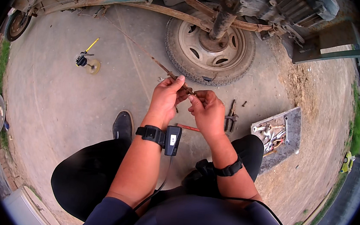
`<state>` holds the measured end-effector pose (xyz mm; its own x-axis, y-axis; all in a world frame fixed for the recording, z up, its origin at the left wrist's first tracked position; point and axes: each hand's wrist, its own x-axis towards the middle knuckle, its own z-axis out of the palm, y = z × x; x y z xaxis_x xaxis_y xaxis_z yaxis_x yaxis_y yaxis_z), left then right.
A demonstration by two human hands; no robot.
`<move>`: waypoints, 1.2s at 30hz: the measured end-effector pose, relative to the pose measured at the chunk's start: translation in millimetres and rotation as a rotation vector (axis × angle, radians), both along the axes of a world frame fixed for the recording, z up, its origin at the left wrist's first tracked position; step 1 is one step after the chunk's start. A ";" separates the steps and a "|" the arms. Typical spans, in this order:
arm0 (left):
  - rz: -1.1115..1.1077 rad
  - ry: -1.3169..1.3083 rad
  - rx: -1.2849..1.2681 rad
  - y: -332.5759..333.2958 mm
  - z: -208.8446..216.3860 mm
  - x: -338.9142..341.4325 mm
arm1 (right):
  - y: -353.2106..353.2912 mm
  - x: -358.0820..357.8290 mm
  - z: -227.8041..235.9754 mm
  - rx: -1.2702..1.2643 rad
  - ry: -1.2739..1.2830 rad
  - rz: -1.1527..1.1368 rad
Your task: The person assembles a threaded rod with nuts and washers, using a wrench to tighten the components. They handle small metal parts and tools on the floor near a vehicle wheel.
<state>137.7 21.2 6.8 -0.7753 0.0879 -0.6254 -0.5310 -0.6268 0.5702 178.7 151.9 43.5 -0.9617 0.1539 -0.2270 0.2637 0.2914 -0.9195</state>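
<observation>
concrete floor [86, 99], left hand [164, 96] gripping a rusty rod [162, 66] beside the wheel [211, 48], right hand [208, 111] pinching its near end. i'd brace left, work right gently.

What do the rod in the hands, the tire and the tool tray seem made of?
Rod: probably steel, dull and rough; its reddish-brown surface looks rusted. Tire: dark rubber, matte, going by its moulded tread. Tool tray: grey, scuffed and dull; sheet metal or plastic, the look leaves it open.
</observation>
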 end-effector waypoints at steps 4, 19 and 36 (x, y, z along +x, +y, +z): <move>-0.001 0.001 0.007 0.4 2.6 -0.5 | 2.2 3.0 -14.8 0.157 0.177 0.030; -0.007 -0.001 -0.001 -1.7 -3.3 0.4 | 4.0 1.4 -8.3 0.465 0.479 0.105; -0.009 -0.003 -0.010 -1.6 0.4 1.5 | 2.4 1.6 -13.6 0.124 0.123 0.029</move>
